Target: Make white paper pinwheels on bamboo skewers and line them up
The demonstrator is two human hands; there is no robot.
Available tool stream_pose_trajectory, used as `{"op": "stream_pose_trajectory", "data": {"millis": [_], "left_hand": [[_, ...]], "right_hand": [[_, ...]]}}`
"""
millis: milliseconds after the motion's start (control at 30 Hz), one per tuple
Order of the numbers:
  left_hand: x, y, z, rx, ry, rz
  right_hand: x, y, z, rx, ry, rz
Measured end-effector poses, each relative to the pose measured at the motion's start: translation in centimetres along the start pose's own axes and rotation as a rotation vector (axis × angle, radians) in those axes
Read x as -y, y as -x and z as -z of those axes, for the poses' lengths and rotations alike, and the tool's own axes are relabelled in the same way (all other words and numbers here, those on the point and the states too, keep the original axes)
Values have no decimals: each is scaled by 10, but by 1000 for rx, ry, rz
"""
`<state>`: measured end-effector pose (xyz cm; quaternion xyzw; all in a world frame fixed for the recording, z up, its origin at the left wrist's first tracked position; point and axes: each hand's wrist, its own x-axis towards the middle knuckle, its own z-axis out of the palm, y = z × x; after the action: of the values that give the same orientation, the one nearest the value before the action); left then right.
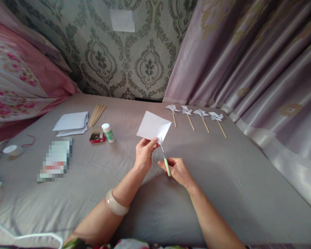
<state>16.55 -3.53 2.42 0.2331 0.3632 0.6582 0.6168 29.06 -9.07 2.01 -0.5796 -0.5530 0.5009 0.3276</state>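
Observation:
My left hand (144,152) pinches a square sheet of white paper (152,125) by its lower edge, holding it up above the bed. A crease or cut line runs toward the sheet's right corner. In my right hand (178,170) is a pair of scissors (167,166) with pale green handles. Their blades point up and meet the paper's bottom corner, close to my left thumb. How far the blades are parted cannot be made out.
Several paper pinwheels on sticks (203,114) lie in a row at the back right. At the left are stacked white paper (71,121), wooden sticks (96,114), a red box of small metal pieces (96,138), a white-and-green bottle (108,132), a blurred packet (56,159) and a white cable (23,237).

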Motion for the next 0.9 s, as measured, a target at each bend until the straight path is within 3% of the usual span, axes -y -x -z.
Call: {"op": "stream_pose_trajectory", "data": {"millis": [900], "left_hand": [[-3, 1, -2, 21, 16, 22]], "right_hand": [[-4, -2, 1, -52, 53, -6]]}}
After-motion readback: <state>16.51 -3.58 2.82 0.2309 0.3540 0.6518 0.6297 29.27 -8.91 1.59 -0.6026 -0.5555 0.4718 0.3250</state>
